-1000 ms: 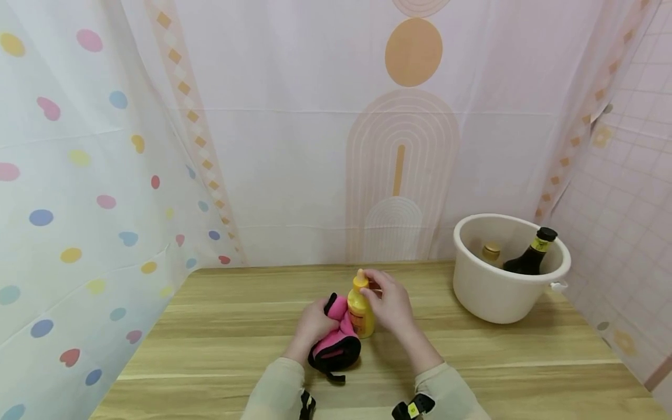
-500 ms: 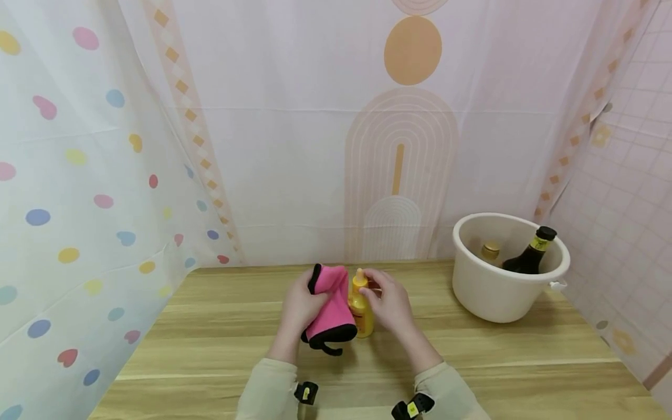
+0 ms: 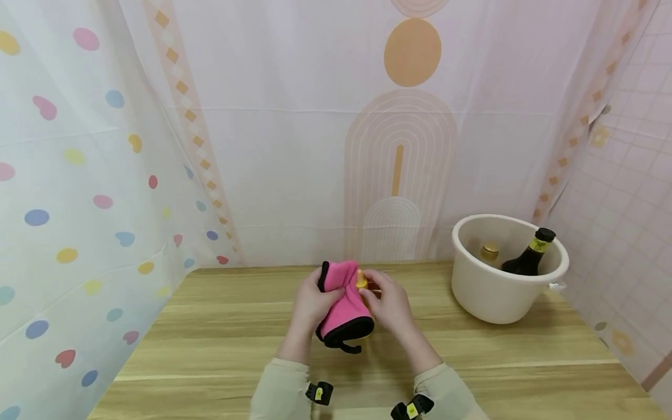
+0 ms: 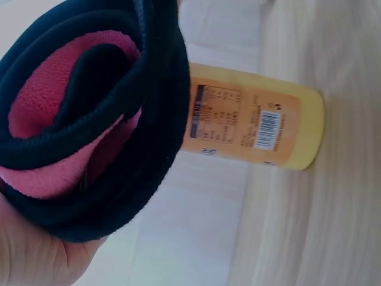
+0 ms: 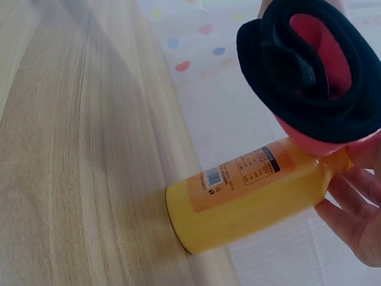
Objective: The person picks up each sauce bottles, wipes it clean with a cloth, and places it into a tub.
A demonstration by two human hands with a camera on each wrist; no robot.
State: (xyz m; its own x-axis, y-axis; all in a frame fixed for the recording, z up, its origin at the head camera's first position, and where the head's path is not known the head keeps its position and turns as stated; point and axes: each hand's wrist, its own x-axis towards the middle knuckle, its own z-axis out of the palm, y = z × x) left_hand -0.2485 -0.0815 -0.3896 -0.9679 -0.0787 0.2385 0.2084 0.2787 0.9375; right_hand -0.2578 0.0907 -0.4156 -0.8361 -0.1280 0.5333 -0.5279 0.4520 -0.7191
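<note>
My left hand (image 3: 311,300) grips a folded pink cloth (image 3: 343,309) with black edging and a small black loop at its lower end. In the left wrist view the rolled black and pink layers of the cloth (image 4: 77,161) overlap a yellow bottle (image 4: 256,119). The bottle (image 5: 238,199) stands upright on the table, its orange label and barcode facing me. Fingers of my right hand (image 3: 389,300) pinch the bottle at its neck, just below the orange pointed cap (image 3: 361,280). The cloth lies against the bottle's upper side and hides most of it in the head view.
At the right of the wooden table (image 3: 220,350) stands a white bucket (image 3: 488,297). A dark bottle with a black cap (image 3: 527,256) leans inside it, beside a gold-capped one (image 3: 489,251). Patterned curtains (image 3: 289,146) hang behind and at both sides.
The left hand has lifted the cloth from low beside the bottle and brought it rightward across the bottle's front. The right hand and the bottle have stayed in place.
</note>
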